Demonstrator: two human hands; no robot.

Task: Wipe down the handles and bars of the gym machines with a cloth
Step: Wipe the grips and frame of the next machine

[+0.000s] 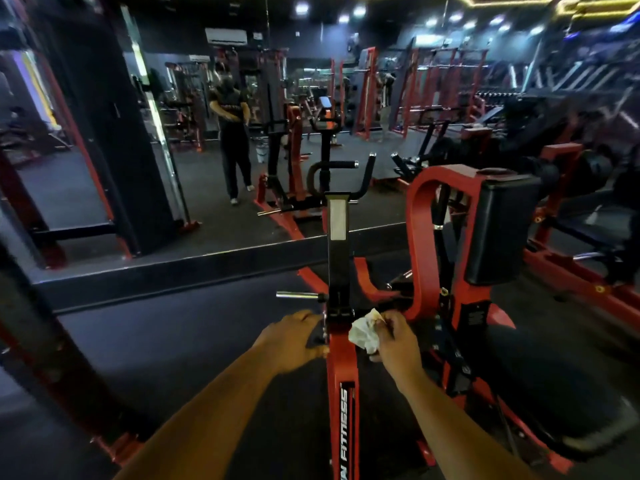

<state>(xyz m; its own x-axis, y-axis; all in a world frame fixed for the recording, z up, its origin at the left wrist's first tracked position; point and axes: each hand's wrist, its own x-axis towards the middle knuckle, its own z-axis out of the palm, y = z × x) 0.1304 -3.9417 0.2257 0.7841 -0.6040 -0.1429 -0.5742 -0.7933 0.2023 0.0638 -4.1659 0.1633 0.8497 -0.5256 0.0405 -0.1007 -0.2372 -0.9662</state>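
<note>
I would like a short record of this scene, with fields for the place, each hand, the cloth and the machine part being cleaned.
place: gym floor in front of a wall mirror
left hand: rests on the left side of the red bar, holds nothing
right hand: grips the white cloth
cloth: crumpled, pressed to the right side of the red bar
machine: red frame, black upright post, black pad to the right
handles: black, at the top of the post, untouched now
</note>
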